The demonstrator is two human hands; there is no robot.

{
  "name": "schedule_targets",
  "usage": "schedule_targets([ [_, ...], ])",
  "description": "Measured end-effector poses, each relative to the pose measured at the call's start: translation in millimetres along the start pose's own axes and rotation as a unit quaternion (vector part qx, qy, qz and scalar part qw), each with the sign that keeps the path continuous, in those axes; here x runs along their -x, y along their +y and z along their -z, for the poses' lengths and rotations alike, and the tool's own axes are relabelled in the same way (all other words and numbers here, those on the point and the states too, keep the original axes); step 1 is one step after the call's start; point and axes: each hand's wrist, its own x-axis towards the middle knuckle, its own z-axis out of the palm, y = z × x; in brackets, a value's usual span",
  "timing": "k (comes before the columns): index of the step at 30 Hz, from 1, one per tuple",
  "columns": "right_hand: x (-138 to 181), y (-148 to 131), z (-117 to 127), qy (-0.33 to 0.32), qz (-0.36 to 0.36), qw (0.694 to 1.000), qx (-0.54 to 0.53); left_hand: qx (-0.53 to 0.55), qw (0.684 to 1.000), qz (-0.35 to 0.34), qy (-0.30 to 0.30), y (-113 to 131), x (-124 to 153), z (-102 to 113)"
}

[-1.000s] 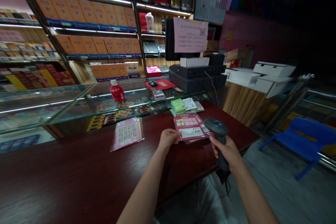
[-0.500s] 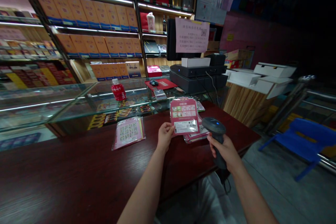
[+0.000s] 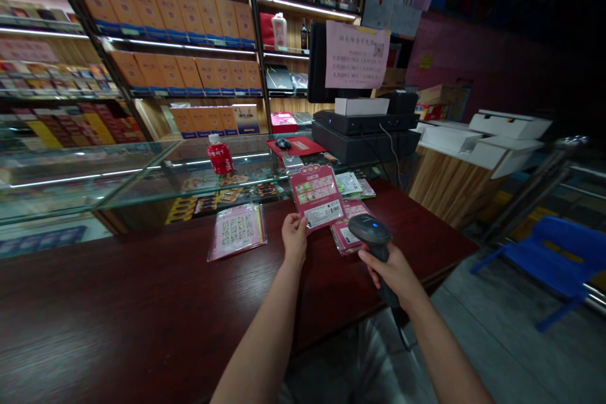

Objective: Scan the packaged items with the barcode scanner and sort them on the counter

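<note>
My left hand [image 3: 295, 237] pinches the lower left corner of a pink packet [image 3: 317, 194] in clear plastic, held tilted above the table. A white label with a barcode shows along the packet's lower part. My right hand [image 3: 392, 271] is wrapped round the handle of a dark barcode scanner [image 3: 370, 230], its head turned toward the packet and a small blue light lit on top. Below and behind them, a stack of similar pink packets [image 3: 348, 238] lies on the dark red table [image 3: 156, 309]. Another plastic-wrapped packet [image 3: 238, 230] rests to the left of my left hand.
Green packets [image 3: 349, 184] lie behind the stack. A glass counter [image 3: 189, 170] carries a red bottle [image 3: 220, 154], a mouse [image 3: 283, 144] and a black cash drawer [image 3: 355, 142] below a monitor [image 3: 318, 63]. A blue chair [image 3: 558, 252] stands on the right. Boxed goods fill the shelves.
The packet in my left hand has moved left and tilted, showing more of the stack and the green packets. The scanner has shifted left with my right hand. The camera view has shifted slightly.
</note>
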Motion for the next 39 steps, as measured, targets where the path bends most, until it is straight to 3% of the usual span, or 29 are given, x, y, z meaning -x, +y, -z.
schedule_targets([
  [6, -0.1, 1.8, 1.6, -0.004, 0.01, 1.0, 0.013, 0.013, 1.0, 0.003, -0.015, -0.4, 0.5, 0.9],
  [13, 0.1, 4.9, 5.2, 0.008, 0.004, 1.0, 0.006, -0.026, 1.0, -0.007, 0.008, -1.1, 0.4, 1.0],
  [29, -5.0, -1.3, 2.8, 0.01, 0.004, 0.999, -0.039, 0.031, 0.999, 0.016, -0.002, 1.9, 4.2, 1.2],
  [35, -13.8, -8.9, -4.8, -0.008, -0.005, 0.997, -0.078, 0.038, 0.997, 0.069, 0.013, 20.3, 10.3, 6.2],
  [39, -18.9, -15.2, -8.3, -0.018, -0.013, 0.993, -0.114, 0.013, 0.998, 0.047, 0.044, 47.9, 4.1, 29.6],
])
